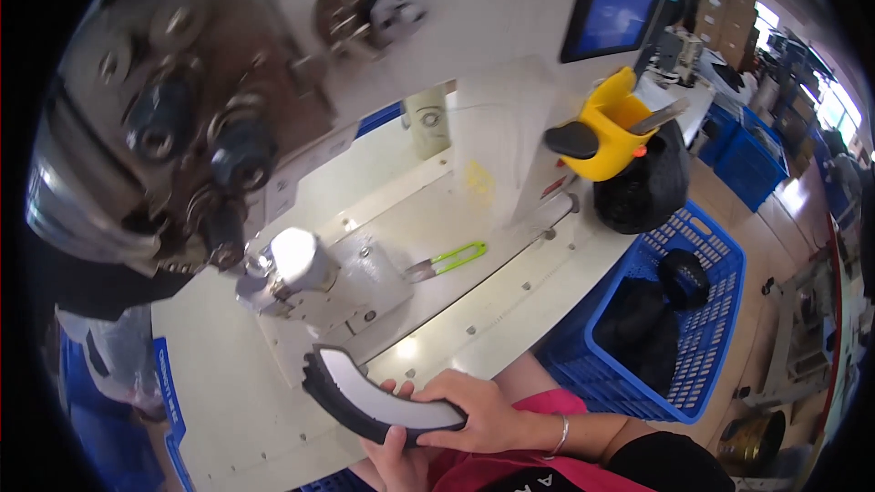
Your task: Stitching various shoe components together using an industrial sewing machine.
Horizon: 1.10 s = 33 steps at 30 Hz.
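Observation:
A curved strip (369,394), pale grey on its inner face and black along its edges, is held over the front edge of the white sewing machine table (219,392). It looks like a padded fabric piece, but I cannot tell its exact kind. My right hand (478,412) grips its right end, fingers wrapped over the pale face. My left hand (401,463) pinches its lower edge, thumb in front, with some fingers hidden behind it. The strip's far left end points toward the sewing machine's post (296,264), apart from it.
Green-handled thread snips (458,258) lie on the machine bed. A yellow holder (611,132) with tools stands by a black bundle (645,184). To the right, a blue basket (697,360) contains black pieces. The machine head (210,100) hangs at upper left, a screen (612,18) at upper right.

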### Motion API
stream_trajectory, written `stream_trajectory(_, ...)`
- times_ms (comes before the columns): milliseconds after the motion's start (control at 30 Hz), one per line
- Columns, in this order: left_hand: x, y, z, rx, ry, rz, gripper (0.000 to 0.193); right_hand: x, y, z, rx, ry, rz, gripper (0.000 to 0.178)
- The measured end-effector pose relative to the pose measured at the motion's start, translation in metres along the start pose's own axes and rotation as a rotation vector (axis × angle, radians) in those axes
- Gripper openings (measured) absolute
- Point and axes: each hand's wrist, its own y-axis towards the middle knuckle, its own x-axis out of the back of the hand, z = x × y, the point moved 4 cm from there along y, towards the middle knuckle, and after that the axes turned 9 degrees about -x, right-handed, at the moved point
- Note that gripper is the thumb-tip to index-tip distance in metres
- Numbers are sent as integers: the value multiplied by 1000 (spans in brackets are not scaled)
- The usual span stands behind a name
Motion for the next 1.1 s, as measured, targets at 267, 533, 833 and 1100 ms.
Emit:
stream_trajectory(267, 9, 12, 7, 21, -84, 151, 80, 6, 8, -8, -259, 377, 125, 36)
stream_trajectory(533, 35, 40, -44, 7, -12, 26, 74, 19, 21, 10, 135, -48, -44, 32)
stream_trajectory(833, 40, 150, -65, -330, 1865, 261, 110, 15, 15, 12, 82, -143, -4, 49)
stream_trajectory(1100, 23, 118, -91, -875, 1599, 635, 89, 37, 30, 7, 110, -187, 87, 55)
